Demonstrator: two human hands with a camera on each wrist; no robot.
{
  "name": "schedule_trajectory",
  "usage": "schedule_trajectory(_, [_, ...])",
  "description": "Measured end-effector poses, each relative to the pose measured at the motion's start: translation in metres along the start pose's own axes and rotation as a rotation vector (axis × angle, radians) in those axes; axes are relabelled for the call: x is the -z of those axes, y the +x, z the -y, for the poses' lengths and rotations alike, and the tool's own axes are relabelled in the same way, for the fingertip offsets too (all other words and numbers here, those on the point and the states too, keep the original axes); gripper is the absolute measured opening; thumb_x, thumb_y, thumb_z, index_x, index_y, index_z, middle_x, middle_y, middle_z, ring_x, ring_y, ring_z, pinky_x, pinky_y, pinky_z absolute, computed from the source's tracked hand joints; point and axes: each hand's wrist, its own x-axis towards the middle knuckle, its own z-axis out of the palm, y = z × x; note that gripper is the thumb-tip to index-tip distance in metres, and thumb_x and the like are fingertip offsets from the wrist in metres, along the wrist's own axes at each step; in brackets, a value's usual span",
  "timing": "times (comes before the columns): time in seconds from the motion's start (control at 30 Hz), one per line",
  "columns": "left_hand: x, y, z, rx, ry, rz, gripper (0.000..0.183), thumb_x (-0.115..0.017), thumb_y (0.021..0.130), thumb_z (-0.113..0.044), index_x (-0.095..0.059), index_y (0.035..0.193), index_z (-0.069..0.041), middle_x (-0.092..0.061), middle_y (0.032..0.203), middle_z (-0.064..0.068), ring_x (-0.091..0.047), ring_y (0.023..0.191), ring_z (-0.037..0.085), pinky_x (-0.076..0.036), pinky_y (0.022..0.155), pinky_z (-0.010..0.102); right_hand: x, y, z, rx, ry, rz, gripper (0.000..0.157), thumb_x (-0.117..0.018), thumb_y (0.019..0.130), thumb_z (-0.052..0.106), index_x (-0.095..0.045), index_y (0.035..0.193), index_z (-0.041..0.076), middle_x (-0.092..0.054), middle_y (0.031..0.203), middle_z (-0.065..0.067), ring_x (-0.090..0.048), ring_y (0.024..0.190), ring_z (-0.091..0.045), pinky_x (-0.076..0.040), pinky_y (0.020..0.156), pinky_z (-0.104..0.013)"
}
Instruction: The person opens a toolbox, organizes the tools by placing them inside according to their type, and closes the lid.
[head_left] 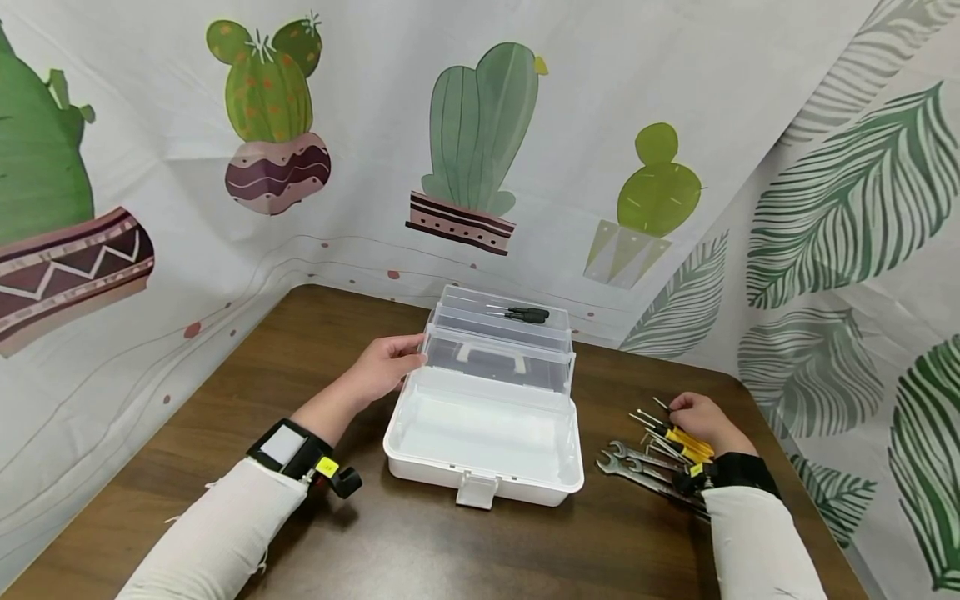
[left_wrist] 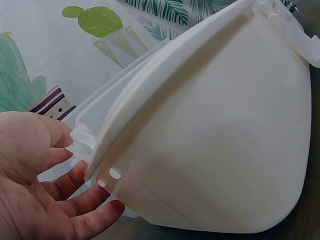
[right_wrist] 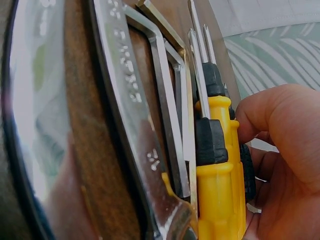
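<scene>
A white toolbox (head_left: 480, 487) stands with its clear lid (head_left: 495, 298) tilted back. Two black-handled screwdrivers (head_left: 528, 315) lie in the raised clear part. My left hand (head_left: 386, 367) holds the box's back left corner by the hinge, thumb and fingers on either side. On the right, my right hand (head_left: 705, 418) grips a black-handled screwdriver (right_wrist: 248, 172), mostly hidden by the fingers and the yellow handles. Beside it lie yellow-and-black screwdrivers (right_wrist: 217, 195), several hex keys (right_wrist: 167, 90) and open-ended wrenches (head_left: 637, 475).
The wooden table (head_left: 322, 325) bears everything, with the box near its middle. Behind it hangs a white cloth (head_left: 360, 167) printed with cacti and leaves. A white latch (head_left: 477, 492) hangs from the box's front.
</scene>
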Motion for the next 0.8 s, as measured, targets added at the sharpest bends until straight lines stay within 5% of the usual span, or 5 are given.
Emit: schedule_trajectory(0.8, [-0.0006, -0.0002, 0.0, -0.008, 0.001, -0.002, 0.05, -0.058, 0.105, -0.022, -0.049, 0.154, -0.016, -0.059, 0.136, 0.024, -0.065, 0.109, 0.023, -0.063, 0.083, 0.037, 0.0008, 0.0019, -0.0025, 0.019, -0.019, -0.017, 0.029, -0.056, 0.093, 0.009, -0.056, 0.118, -0.007, -0.056, 0.12, -0.032, -0.054, 0.101, -0.039, -0.047, 0.084, -0.044])
